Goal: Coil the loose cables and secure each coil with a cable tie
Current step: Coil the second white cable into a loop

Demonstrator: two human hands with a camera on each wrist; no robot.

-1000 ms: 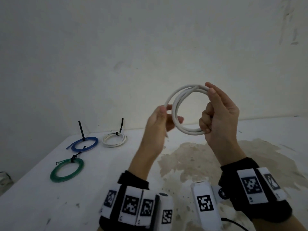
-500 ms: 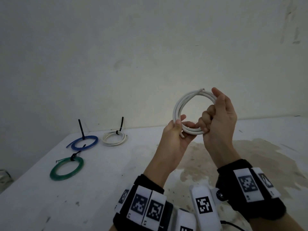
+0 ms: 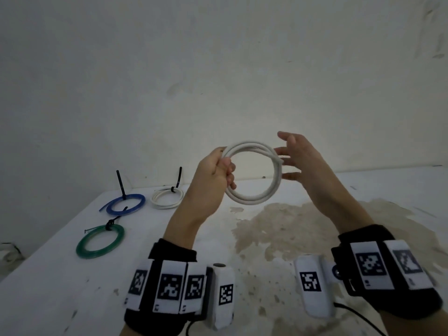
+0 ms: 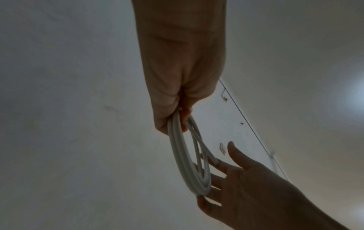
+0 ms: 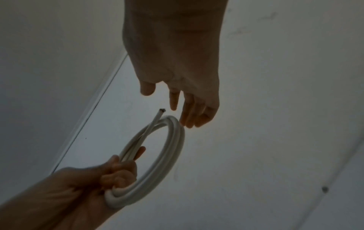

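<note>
Gripping the white coil (image 3: 254, 174) by its left side with my left hand (image 3: 213, 175); right hand (image 3: 303, 158) splayed loose just right of it, cut end (image 5: 162, 110) nearest those fingertips.

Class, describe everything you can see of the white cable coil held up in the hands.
The white cable coil is a round, smooth-jacketed cable, plastic by its look, wound into a few loops and held in the air above the stained white table. No tie binds it. The left hand grips its left side with curled fingers. One cut end sticks out free, near the right hand, whose spread, straight fingers sit at the coil's right edge.
</note>
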